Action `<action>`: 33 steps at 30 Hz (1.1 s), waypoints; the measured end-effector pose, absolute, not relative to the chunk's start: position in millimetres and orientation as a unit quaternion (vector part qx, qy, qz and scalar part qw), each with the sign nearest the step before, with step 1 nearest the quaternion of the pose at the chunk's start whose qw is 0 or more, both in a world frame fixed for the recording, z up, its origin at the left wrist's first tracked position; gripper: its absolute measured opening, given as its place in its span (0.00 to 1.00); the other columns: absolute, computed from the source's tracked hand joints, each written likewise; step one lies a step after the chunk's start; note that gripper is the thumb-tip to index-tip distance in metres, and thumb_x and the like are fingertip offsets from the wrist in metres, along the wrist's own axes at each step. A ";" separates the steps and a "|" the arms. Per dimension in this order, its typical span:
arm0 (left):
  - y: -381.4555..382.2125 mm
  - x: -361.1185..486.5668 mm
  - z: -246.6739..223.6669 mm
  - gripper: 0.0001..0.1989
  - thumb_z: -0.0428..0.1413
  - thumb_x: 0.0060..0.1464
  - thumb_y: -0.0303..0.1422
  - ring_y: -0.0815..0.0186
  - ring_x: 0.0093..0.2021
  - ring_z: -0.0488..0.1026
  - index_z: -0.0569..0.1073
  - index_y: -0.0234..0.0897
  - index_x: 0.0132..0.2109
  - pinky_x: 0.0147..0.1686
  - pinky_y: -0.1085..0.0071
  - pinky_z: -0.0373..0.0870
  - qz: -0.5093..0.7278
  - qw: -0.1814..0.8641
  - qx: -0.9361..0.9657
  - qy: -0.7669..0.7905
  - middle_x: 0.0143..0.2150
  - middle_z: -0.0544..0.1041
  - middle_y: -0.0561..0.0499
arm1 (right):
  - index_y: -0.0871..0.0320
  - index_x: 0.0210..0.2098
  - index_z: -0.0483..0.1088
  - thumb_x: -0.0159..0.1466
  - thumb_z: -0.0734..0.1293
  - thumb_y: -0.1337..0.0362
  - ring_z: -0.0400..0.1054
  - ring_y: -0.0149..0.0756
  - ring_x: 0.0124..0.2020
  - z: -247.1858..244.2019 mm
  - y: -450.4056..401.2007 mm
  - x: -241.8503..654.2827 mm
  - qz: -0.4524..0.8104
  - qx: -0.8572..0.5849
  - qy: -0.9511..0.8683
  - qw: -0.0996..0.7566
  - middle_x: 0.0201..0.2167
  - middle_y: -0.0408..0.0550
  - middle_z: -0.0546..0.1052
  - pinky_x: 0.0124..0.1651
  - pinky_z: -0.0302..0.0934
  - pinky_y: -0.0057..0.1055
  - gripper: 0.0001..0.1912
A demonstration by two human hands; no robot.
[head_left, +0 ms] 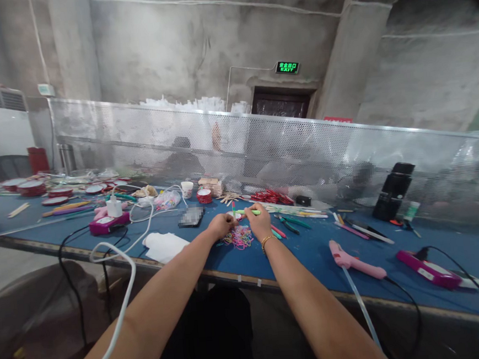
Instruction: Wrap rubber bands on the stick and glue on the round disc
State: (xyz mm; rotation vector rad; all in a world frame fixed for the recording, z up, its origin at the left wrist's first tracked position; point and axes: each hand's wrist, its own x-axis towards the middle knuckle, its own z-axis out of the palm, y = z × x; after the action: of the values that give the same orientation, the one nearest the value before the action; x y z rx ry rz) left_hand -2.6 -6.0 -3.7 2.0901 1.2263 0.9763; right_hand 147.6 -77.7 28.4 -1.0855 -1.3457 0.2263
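Observation:
My left hand is closed in a pinch at a small upright piece with a coloured top and white lower part; its exact kind is too small to tell. In my right hand is a light green pen-shaped tool, its tip pointing left toward the left fingertips. Just below both hands lies a tangled heap of thin multicoloured loops or strings on the blue tabletop. Beside the right wrist lie a red pen-like stick and green-handled pliers.
A pink glue gun and a purple power strip lie to the right. At left are another power strip, white cables, white paper and a phone-like slab. Red bundles and a paper cup stand behind, before a perforated metal screen.

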 end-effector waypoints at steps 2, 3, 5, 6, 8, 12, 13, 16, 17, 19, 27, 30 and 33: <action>-7.0 -2.7 -3.1 0.14 0.56 0.46 0.42 0.71 0.21 0.62 0.74 0.34 0.25 0.25 0.74 0.56 0.364 0.263 0.772 0.450 0.20 0.71 0.54 | 0.54 0.22 0.63 0.55 0.62 0.56 0.66 0.36 0.26 29.5 -78.6 147.2 0.097 -0.476 -0.589 0.646 0.21 0.42 0.74 0.36 0.59 0.31 0.10; -7.3 -2.7 -2.9 0.14 0.56 0.46 0.42 0.71 0.21 0.62 0.74 0.34 0.25 0.24 0.74 0.56 0.365 0.264 0.771 0.450 0.20 0.71 0.54 | 0.54 0.22 0.63 0.55 0.62 0.56 0.66 0.36 0.27 29.8 -78.9 146.8 0.098 -0.475 -0.590 0.646 0.21 0.42 0.74 0.36 0.59 0.31 0.10; -7.7 -2.5 -2.9 0.14 0.56 0.46 0.42 0.71 0.21 0.62 0.74 0.34 0.26 0.24 0.74 0.55 0.366 0.268 0.770 0.449 0.19 0.71 0.54 | 0.53 0.22 0.63 0.55 0.62 0.55 0.67 0.37 0.27 29.9 -79.0 146.0 0.102 -0.471 -0.593 0.645 0.21 0.42 0.74 0.36 0.60 0.31 0.10; -7.7 -2.4 -2.9 0.14 0.56 0.46 0.42 0.71 0.21 0.62 0.75 0.34 0.26 0.24 0.74 0.55 0.365 0.270 0.769 0.449 0.19 0.71 0.54 | 0.53 0.22 0.63 0.55 0.62 0.55 0.67 0.37 0.27 29.6 -78.7 145.7 0.104 -0.469 -0.596 0.643 0.21 0.42 0.74 0.36 0.60 0.31 0.11; -7.5 -2.2 -2.9 0.14 0.56 0.46 0.42 0.71 0.21 0.62 0.75 0.34 0.26 0.24 0.74 0.55 0.363 0.273 0.768 0.451 0.19 0.71 0.54 | 0.53 0.22 0.64 0.56 0.62 0.54 0.67 0.37 0.27 28.4 -77.9 145.7 0.103 -0.464 -0.603 0.641 0.21 0.42 0.74 0.36 0.59 0.31 0.11; -7.6 -2.1 -2.5 0.14 0.57 0.46 0.42 0.71 0.21 0.64 0.75 0.34 0.26 0.24 0.74 0.56 0.358 0.275 0.768 0.454 0.21 0.72 0.53 | 0.53 0.23 0.63 0.56 0.62 0.55 0.67 0.37 0.26 26.7 -76.3 147.9 0.092 -0.479 -0.594 0.640 0.21 0.42 0.74 0.36 0.59 0.31 0.11; -7.7 -2.2 -2.4 0.14 0.57 0.46 0.42 0.71 0.22 0.64 0.75 0.34 0.27 0.24 0.75 0.57 0.359 0.276 0.768 0.453 0.21 0.73 0.53 | 0.53 0.23 0.63 0.56 0.62 0.55 0.66 0.37 0.26 26.7 -76.2 148.4 0.087 -0.487 -0.586 0.642 0.21 0.42 0.74 0.36 0.58 0.32 0.10; -7.7 -2.7 -2.7 0.15 0.57 0.46 0.43 0.71 0.22 0.65 0.76 0.34 0.27 0.24 0.75 0.58 0.362 0.276 0.767 0.453 0.22 0.73 0.53 | 0.53 0.22 0.63 0.56 0.61 0.56 0.66 0.37 0.26 27.5 -76.9 148.7 0.080 -0.491 -0.576 0.648 0.21 0.43 0.75 0.36 0.58 0.32 0.10; -7.5 -2.8 -3.0 0.15 0.57 0.46 0.43 0.71 0.22 0.65 0.75 0.34 0.27 0.25 0.75 0.58 0.363 0.273 0.766 0.454 0.21 0.73 0.53 | 0.53 0.22 0.63 0.56 0.62 0.56 0.66 0.37 0.27 27.8 -77.1 148.2 0.082 -0.487 -0.579 0.649 0.21 0.43 0.75 0.36 0.59 0.31 0.10; -7.0 -2.8 -3.6 0.15 0.57 0.46 0.43 0.71 0.22 0.65 0.75 0.34 0.27 0.25 0.75 0.58 0.365 0.269 0.767 0.453 0.21 0.73 0.53 | 0.53 0.22 0.63 0.56 0.62 0.56 0.66 0.37 0.27 28.0 -77.4 147.2 0.088 -0.475 -0.591 0.647 0.21 0.42 0.74 0.36 0.59 0.31 0.10; -7.5 -2.6 -2.6 0.13 0.56 0.48 0.41 0.71 0.22 0.63 0.75 0.34 0.27 0.24 0.74 0.56 0.357 0.257 0.772 0.458 0.21 0.72 0.54 | 0.53 0.23 0.63 0.56 0.62 0.57 0.67 0.37 0.26 24.9 -72.7 148.9 0.089 -0.479 -0.589 0.644 0.20 0.41 0.74 0.37 0.59 0.31 0.09; -8.5 -2.9 -1.6 0.14 0.56 0.48 0.41 0.72 0.21 0.62 0.75 0.34 0.26 0.24 0.74 0.55 0.354 0.251 0.776 0.458 0.20 0.71 0.54 | 0.53 0.22 0.64 0.56 0.62 0.56 0.67 0.37 0.27 25.0 -72.9 148.6 0.091 -0.474 -0.604 0.634 0.21 0.42 0.75 0.36 0.59 0.31 0.10; -9.3 -2.8 -0.8 0.14 0.57 0.47 0.41 0.71 0.21 0.62 0.75 0.34 0.26 0.24 0.74 0.55 0.355 0.249 0.774 0.460 0.19 0.70 0.55 | 0.53 0.22 0.63 0.56 0.62 0.56 0.67 0.37 0.27 26.3 -75.0 147.9 0.088 -0.484 -0.596 0.635 0.21 0.42 0.75 0.36 0.59 0.31 0.10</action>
State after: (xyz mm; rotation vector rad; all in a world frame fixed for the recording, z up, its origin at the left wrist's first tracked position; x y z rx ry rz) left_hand -2.8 -9.3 -0.8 2.1098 1.2544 0.9680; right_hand 147.9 -75.0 26.3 -1.1069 -1.3618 0.2018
